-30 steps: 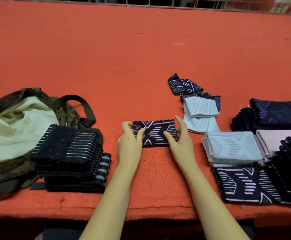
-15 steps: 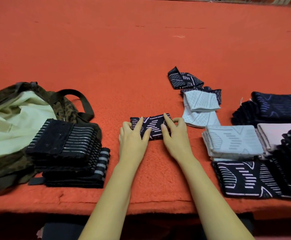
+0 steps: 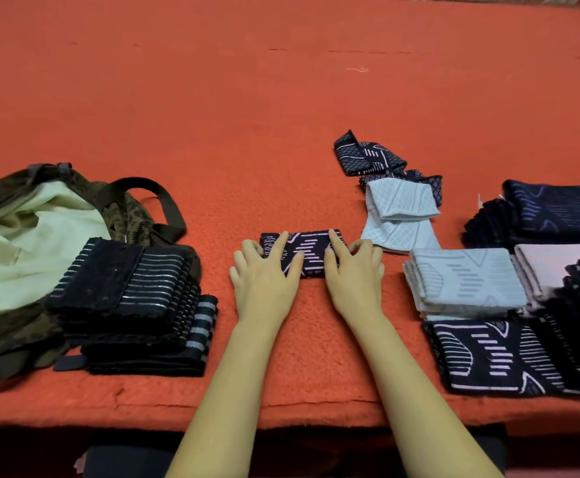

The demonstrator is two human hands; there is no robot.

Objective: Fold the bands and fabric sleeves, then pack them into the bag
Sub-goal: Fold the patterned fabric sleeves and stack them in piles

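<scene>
A dark fabric sleeve with pale line patterns (image 3: 311, 251) lies folded small on the orange table, in the middle near the front. My left hand (image 3: 264, 274) presses flat on its left half, fingers spread. My right hand (image 3: 352, 274) lays its forefinger on the right end, with the other fingers loosely curled just past the edge. A camouflage bag (image 3: 128, 215) with pale lining lies open at the left. A stack of folded dark striped bands (image 3: 126, 294) rests against the bag.
Two unfolded sleeves lie behind my right hand, a dark one (image 3: 364, 157) and a pale blue one (image 3: 399, 208). Folded stacks fill the right: pale blue (image 3: 468, 281), dark patterned (image 3: 488, 357), navy (image 3: 557, 208), pink (image 3: 551, 267). The table's front edge (image 3: 281, 408) is close.
The sleeve under my hands has become narrower, folded over on itself. Both hands have drawn closer together and press down on it.
</scene>
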